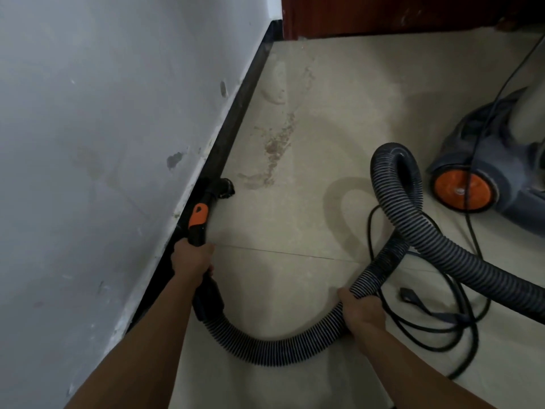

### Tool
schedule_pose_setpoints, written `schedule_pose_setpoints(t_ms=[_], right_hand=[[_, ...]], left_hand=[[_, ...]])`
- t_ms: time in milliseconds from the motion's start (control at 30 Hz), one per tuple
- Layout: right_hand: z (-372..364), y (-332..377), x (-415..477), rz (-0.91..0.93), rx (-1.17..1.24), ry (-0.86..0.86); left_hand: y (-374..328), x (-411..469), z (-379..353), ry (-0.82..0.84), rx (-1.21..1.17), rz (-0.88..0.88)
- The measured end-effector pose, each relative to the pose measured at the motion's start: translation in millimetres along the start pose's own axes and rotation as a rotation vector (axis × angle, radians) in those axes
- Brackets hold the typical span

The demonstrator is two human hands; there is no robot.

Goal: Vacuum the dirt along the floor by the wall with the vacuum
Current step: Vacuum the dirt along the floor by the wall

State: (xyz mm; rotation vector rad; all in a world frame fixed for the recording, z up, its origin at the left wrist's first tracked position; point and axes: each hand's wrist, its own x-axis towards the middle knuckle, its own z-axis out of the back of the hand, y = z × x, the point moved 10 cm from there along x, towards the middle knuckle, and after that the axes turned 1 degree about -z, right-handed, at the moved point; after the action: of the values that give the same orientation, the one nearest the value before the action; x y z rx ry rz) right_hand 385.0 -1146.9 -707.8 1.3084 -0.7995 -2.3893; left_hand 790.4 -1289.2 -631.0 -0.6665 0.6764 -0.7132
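Left grip (192, 258) is clasping the vacuum wand (198, 215) beside the wall (88, 128); right grip (360, 312) is clutching the hose (265, 348).

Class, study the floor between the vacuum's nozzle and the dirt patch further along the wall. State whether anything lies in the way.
Nothing visible does. Only bare tile separates the nozzle from the dirt patch. The hose and power cord lie off to the right, clear of that path.

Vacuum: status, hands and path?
Left hand grips wand; right hand grips hose. Nozzle on floor at baseboard, dirt just ahead, not yet reached. Cord lies right, off the path.
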Motion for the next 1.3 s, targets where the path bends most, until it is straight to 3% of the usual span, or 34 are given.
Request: schedule_pose_setpoints(t_ms=[233, 433, 800, 967, 1167, 1300], right_hand=[[-2, 5, 12, 0.009, -0.004, 0.005], [-4, 12, 12, 0.02, -0.016, 0.024], [-6, 14, 9, 0.037, 0.029, 0.063], [-8, 12, 14, 0.046, 0.032, 0.061], [-9, 15, 22, 0.1, -0.009, 0.02], [-10, 14, 25, 0.097, -0.039, 0.006]], left_hand=[[-21, 33, -20, 0.099, -0.054, 0.015], [-1, 9, -21, 0.25, -0.083, 0.053], [-65, -43, -82, 0.41, 0.124, -0.158], [-54, -29, -68, 0.333, 0.065, -0.135], [5, -12, -23, 0.105, -0.062, -0.018], [10, 15, -8, 0.023, -0.095, 0.013]])
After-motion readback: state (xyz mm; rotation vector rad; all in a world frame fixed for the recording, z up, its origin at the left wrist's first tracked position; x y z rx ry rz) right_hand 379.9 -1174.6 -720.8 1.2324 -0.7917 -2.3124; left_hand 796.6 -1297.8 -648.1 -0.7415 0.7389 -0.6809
